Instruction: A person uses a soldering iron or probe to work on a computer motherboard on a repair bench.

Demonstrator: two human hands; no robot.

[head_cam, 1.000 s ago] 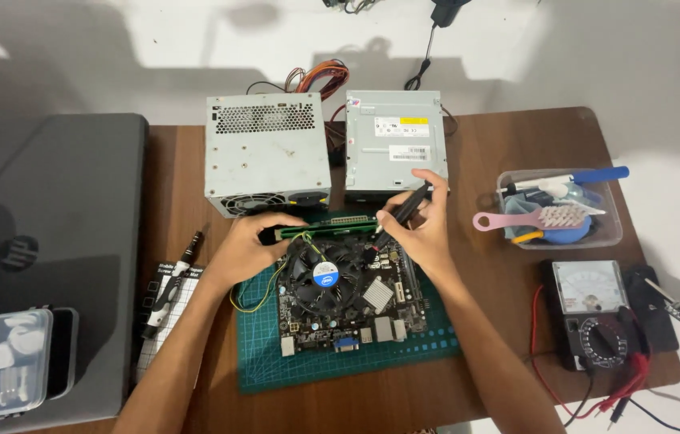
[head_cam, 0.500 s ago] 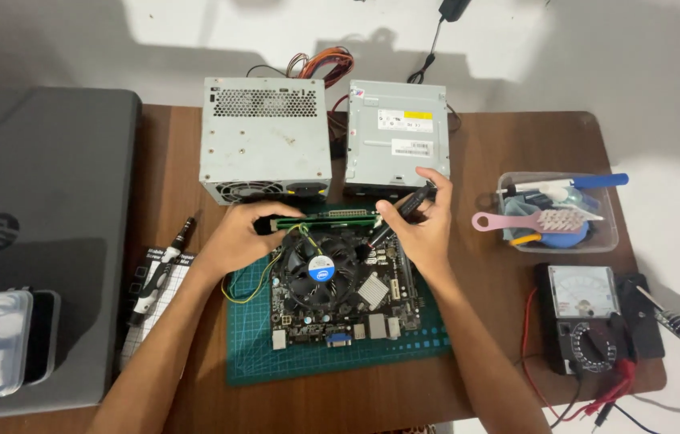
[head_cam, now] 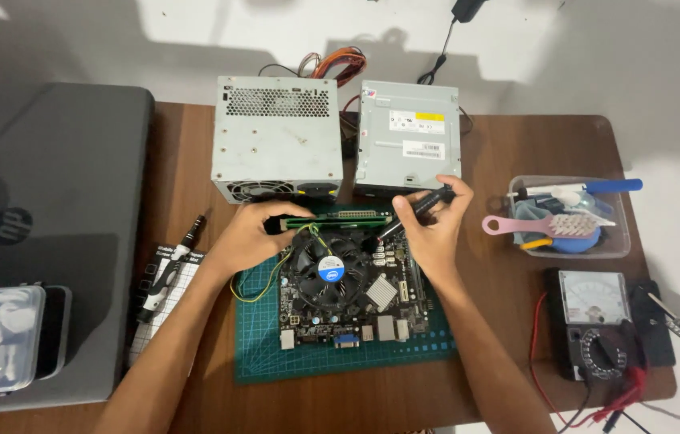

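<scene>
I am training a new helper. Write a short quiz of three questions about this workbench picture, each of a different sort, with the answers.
1. True or false: the right hand holds a black screwdriver over the motherboard.
2. Which thing does the left hand touch? A) the multimeter B) the memory stick at the far edge of the board C) the clear plastic tub
3. What colour is the cutting mat under the board?

Key: 1 true; 2 B; 3 green.
</scene>
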